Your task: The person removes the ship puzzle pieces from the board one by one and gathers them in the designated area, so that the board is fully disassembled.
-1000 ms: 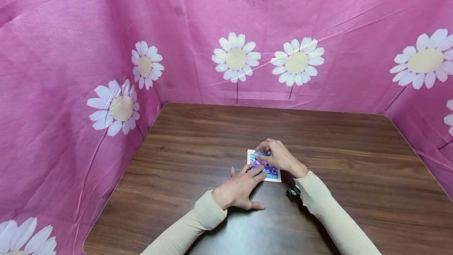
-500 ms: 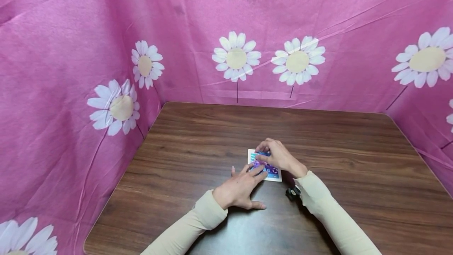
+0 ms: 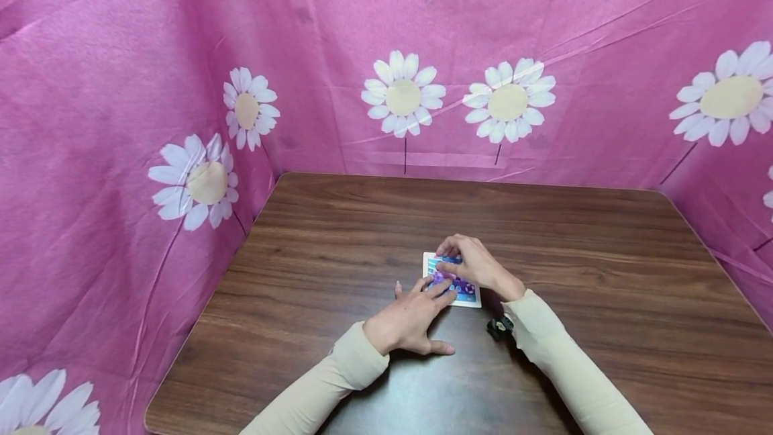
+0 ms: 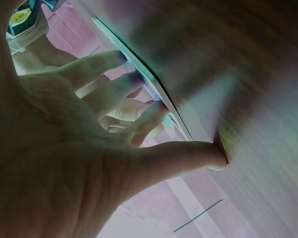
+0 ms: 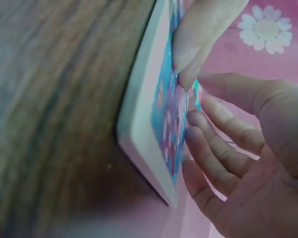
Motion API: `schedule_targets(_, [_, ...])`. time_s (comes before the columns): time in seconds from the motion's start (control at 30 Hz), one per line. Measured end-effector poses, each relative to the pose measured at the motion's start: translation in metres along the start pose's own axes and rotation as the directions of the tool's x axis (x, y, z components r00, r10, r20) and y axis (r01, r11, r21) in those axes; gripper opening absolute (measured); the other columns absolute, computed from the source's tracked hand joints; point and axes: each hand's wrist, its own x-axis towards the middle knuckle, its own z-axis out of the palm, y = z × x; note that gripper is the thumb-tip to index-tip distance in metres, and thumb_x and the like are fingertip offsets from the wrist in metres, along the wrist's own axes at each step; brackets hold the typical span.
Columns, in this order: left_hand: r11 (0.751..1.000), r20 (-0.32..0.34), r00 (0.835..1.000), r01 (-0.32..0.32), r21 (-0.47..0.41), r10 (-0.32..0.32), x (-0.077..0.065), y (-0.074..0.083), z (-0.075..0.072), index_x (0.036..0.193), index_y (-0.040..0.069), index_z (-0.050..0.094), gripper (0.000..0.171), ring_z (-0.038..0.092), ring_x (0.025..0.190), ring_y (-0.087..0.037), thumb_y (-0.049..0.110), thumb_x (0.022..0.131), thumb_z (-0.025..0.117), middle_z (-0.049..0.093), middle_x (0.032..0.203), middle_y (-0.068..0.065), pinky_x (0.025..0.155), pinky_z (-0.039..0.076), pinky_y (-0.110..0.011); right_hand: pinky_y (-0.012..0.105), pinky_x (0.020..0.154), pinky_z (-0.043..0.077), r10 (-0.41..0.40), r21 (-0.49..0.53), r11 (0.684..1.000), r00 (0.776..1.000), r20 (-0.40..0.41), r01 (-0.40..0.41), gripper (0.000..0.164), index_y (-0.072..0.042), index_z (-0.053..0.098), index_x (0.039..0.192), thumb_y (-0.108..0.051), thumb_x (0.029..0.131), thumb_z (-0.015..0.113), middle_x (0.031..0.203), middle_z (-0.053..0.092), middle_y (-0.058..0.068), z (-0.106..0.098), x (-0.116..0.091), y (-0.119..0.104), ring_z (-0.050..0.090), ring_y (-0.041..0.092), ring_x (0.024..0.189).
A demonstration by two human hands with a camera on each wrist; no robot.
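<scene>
A small, thick picture board point(image 3: 466, 297) with a white border and a blue-purple print lies flat on the table. My left hand point(image 3: 410, 321) has its fingers spread, with several fingertips pressing on the board's near-left part; its thumb rests on the table wood. Over the far edge of the board, my right hand point(image 3: 477, 264) is bent, its thumb and fingers drawn together. In the right wrist view, a small flat teal-and-red piece point(image 5: 196, 94) shows between that thumb and the fingers, close to the board's face. The fingers hide much of the print.
A brown wood-grain table point(image 3: 338, 233) surrounds the board. Pink cloth point(image 3: 326, 32) with white daisies hangs along the back and sides. A small black device point(image 3: 498, 329) is worn at the right wrist.
Both hands stay at the board in nearly the same pose. The blue piece under the right fingers seems to lie flatter against the board. The head view has shifted slightly.
</scene>
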Motion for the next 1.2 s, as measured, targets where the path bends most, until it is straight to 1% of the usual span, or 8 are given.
schedule_targets(0.23, [1.000, 0.000, 1.000, 0.001, 0.007, -0.001, 0.000, 0.001, -0.001, 0.163, 0.023, 0.036, 0.099, 0.029, 0.159, -0.034, 0.068, 0.084, 0.075, 0.030, 0.173, 0.000, 0.102, 0.043, -0.080, 0.039, 0.083, 0.059, 0.036, 0.027, 0.999, 0.999, -0.014, -0.035, 0.020, -0.007, 0.069, 0.099, -0.011, 0.087, 0.084, 0.090, 0.075, 0.004, 0.001, 0.002, 0.000, 0.069, 0.015, 0.084])
schedule_targets(0.33, [1.000, -0.005, 1.000, 0.000, 0.012, 0.000, 0.000, 0.001, -0.001, 0.163, 0.023, 0.036, 0.099, 0.030, 0.159, -0.034, 0.068, 0.084, 0.075, 0.031, 0.173, 0.001, 0.102, 0.043, -0.080, 0.037, 0.082, 0.059, 0.053, 0.040, 0.998, 0.998, -0.021, -0.052, 0.017, -0.007, 0.069, 0.098, -0.009, 0.088, 0.083, 0.089, 0.074, 0.004, 0.001, 0.002, -0.001, 0.069, 0.013, 0.082])
schedule_targets(0.43, [1.000, -0.009, 1.000, -0.001, 0.013, 0.002, 0.000, 0.001, -0.001, 0.163, 0.023, 0.037, 0.099, 0.030, 0.159, -0.034, 0.068, 0.084, 0.075, 0.031, 0.173, 0.000, 0.101, 0.044, -0.080, 0.033, 0.081, 0.058, 0.075, 0.060, 0.995, 0.997, -0.020, -0.074, 0.015, -0.008, 0.069, 0.098, -0.009, 0.089, 0.081, 0.088, 0.074, 0.003, 0.001, 0.003, -0.002, 0.068, 0.011, 0.081])
schedule_targets(0.57, [1.000, -0.007, 1.000, 0.001, 0.006, -0.001, -0.001, 0.001, -0.001, 0.163, 0.024, 0.037, 0.099, 0.029, 0.159, -0.033, 0.068, 0.084, 0.075, 0.030, 0.173, 0.001, 0.102, 0.043, -0.080, 0.027, 0.077, 0.057, 0.082, 0.085, 0.993, 0.996, -0.016, -0.081, 0.012, -0.009, 0.070, 0.100, -0.009, 0.092, 0.079, 0.088, 0.075, 0.002, 0.001, 0.003, -0.003, 0.068, 0.010, 0.079])
schedule_targets(0.67, [1.000, -0.012, 1.000, 0.001, 0.010, -0.001, -0.001, 0.001, 0.000, 0.163, 0.025, 0.037, 0.098, 0.030, 0.158, -0.033, 0.069, 0.084, 0.075, 0.030, 0.173, 0.001, 0.102, 0.044, -0.079, 0.024, 0.072, 0.055, 0.076, 0.102, 0.992, 0.997, -0.027, -0.073, 0.010, -0.009, 0.071, 0.101, -0.009, 0.093, 0.077, 0.088, 0.076, 0.003, -0.002, 0.003, -0.003, 0.069, 0.011, 0.077])
schedule_targets(0.77, [1.000, -0.021, 1.000, -0.002, 0.019, 0.002, -0.002, 0.000, 0.000, 0.163, 0.025, 0.038, 0.098, 0.032, 0.158, -0.033, 0.070, 0.084, 0.075, 0.030, 0.173, 0.003, 0.101, 0.045, -0.078, 0.024, 0.070, 0.054, 0.079, 0.114, 0.991, 0.996, -0.051, -0.073, 0.009, -0.009, 0.072, 0.100, -0.008, 0.093, 0.077, 0.088, 0.077, 0.005, -0.005, 0.002, -0.002, 0.069, 0.012, 0.076])
schedule_targets(1.0, [1.000, -0.004, 1.000, 0.005, -0.015, -0.005, -0.001, 0.000, -0.001, 0.163, 0.025, 0.037, 0.097, 0.031, 0.158, -0.034, 0.067, 0.084, 0.076, 0.031, 0.173, 0.002, 0.103, 0.043, -0.079, 0.024, 0.071, 0.054, 0.117, 0.110, 0.988, 0.990, -0.079, -0.108, 0.007, -0.009, 0.073, 0.102, -0.008, 0.096, 0.074, 0.094, 0.078, 0.009, -0.015, -0.002, 0.005, 0.070, 0.015, 0.079])
schedule_targets(1.2, [1.000, 0.001, 1.000, 0.009, -0.022, -0.009, -0.001, 0.001, -0.001, 0.163, 0.025, 0.036, 0.098, 0.030, 0.158, -0.034, 0.067, 0.084, 0.076, 0.030, 0.173, 0.002, 0.103, 0.043, -0.080, 0.024, 0.067, 0.055, 0.156, 0.122, 0.982, 0.983, -0.100, -0.143, 0.007, -0.007, 0.073, 0.105, -0.008, 0.098, 0.072, 0.095, 0.079, 0.013, -0.026, -0.007, 0.014, 0.074, 0.022, 0.077])
